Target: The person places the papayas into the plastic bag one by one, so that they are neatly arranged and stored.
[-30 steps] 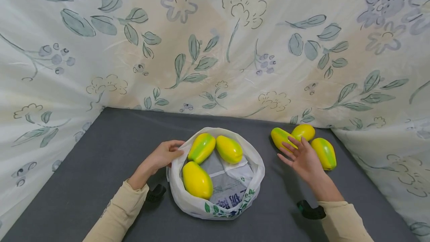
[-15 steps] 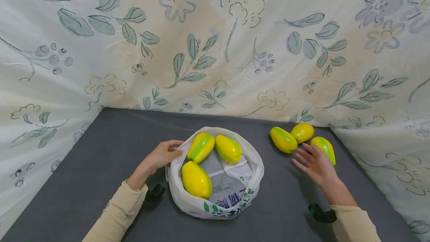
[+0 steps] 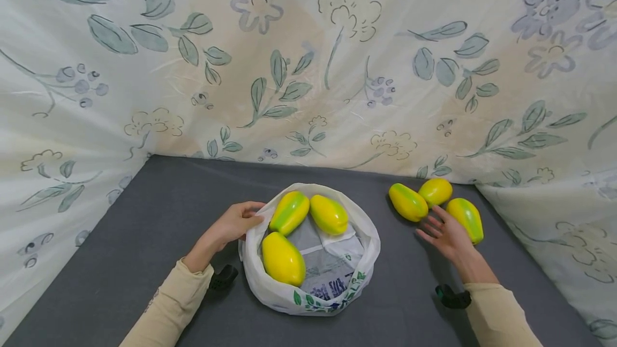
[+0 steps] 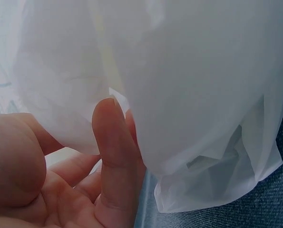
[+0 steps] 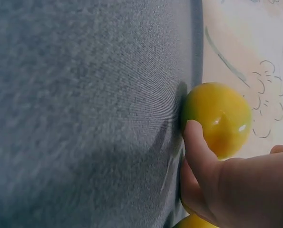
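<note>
A white plastic bag (image 3: 308,304) with its rim folded outward sits mid-table in the head view. Three yellow-green papayas lie in it: one papaya (image 3: 289,213) at the back left, another papaya (image 3: 329,214) beside it, and a larger papaya (image 3: 283,259) at the front left. My left hand (image 3: 234,222) pinches the bag's left rim; its wrist view shows a fingertip against the white plastic (image 4: 189,85). My right hand (image 3: 449,233) hovers, fingers extended, in front of three more papayas: a left papaya (image 3: 407,202), a back papaya (image 3: 436,191) and a right papaya (image 3: 465,220).
Dark grey cloth (image 3: 159,218) covers the table. A floral curtain (image 3: 289,68) rises behind it and along both sides. Black wrist straps (image 3: 453,298) sit at the beige sleeves (image 3: 498,312).
My right hand has shifted right and toward me from over the left papaya, then slightly back left. My left hand stays at the bag's rim, and the papayas keep their places.
</note>
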Motion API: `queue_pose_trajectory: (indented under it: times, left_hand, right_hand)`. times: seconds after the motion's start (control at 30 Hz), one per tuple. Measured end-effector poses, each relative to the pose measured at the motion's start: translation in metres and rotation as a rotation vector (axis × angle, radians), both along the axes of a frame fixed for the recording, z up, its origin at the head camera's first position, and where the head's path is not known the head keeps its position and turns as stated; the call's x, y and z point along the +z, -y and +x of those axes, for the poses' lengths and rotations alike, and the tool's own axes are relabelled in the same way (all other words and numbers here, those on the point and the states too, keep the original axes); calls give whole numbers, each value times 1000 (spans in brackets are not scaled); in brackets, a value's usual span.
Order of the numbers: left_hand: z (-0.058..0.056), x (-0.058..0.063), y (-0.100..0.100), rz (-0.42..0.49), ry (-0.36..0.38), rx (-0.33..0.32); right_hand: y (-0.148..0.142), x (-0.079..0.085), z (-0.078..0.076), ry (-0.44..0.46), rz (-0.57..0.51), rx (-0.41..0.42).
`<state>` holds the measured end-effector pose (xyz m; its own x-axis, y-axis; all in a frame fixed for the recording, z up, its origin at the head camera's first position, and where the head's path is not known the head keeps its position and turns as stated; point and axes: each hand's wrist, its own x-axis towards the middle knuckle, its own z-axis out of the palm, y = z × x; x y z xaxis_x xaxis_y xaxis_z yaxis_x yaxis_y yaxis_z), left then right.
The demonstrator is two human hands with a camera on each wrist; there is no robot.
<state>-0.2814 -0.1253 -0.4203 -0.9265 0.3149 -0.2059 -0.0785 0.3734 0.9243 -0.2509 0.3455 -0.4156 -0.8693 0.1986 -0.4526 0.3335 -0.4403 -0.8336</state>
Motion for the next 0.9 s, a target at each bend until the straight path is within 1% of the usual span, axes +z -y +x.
queue_pose_trajectory:
  times: [0.27, 0.5, 0.8, 0.9]
  left_hand:
    - [-2, -1, -1, 6, 15, -10]
    - [-5, 0, 0, 0, 26, -4]
    - [-8, 1, 2, -3, 28, -10]
    - [-10, 0, 3, 0, 25, -14]
  right_hand:
    - [5, -1, -12, 14, 79, -13]
    - [13, -4, -22, 32, 117, -32]
    - [14, -6, -32, 25, 180, 19]
    - [14, -6, -34, 20, 181, 18]
